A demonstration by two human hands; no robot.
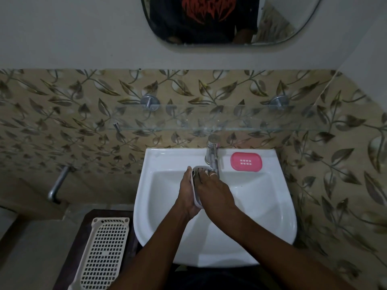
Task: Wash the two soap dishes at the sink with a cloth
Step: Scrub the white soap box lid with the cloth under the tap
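Observation:
A white soap dish (196, 174) is held on edge over the basin of the white sink (261, 206), just below the tap (212, 155). My left hand (186, 193) grips the dish from the left and underneath. My right hand (211, 189), a ring on one finger, lies across the dish with its fingers inside it; something dark shows under the fingers, and I cannot tell whether it is a cloth. A pink soap dish (246, 161) with small drain holes sits on the sink's back ledge, right of the tap.
A glass shelf (209, 122) hangs on the leaf-patterned tiles above the sink, with a mirror (209, 21) higher up. A cream perforated plastic tray (104, 254) lies on a dark surface left of the sink. A metal pipe (58, 185) juts from the left wall.

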